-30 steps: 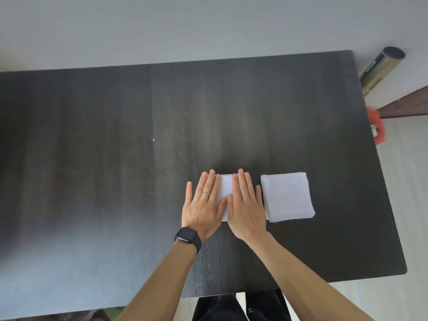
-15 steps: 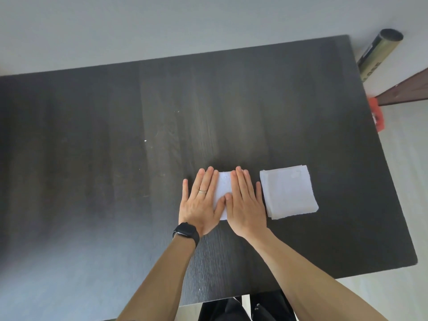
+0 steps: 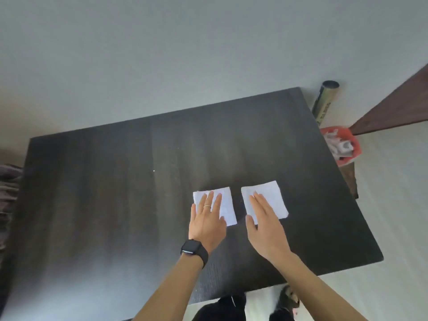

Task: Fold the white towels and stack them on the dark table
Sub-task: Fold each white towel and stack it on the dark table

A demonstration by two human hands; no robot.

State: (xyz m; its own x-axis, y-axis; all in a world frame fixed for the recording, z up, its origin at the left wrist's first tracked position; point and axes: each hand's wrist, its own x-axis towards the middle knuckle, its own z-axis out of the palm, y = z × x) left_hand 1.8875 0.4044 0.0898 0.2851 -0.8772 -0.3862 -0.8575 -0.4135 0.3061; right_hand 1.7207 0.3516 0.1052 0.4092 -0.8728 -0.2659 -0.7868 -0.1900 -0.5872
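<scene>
Two folded towels are lying apart on the dark tabletop [image 3: 115, 193]. The left hand [image 3: 207, 220] is laying straight, slightly spread fingers [image 3: 209, 200] on the left towel [image 3: 228, 205]. The right hand [image 3: 266, 227] is holding straight, close fingers [image 3: 257, 201] over the right towel [image 3: 272, 195].

Right hand [image 3: 264, 224] now on right towel [image 3: 274, 195]
</scene>
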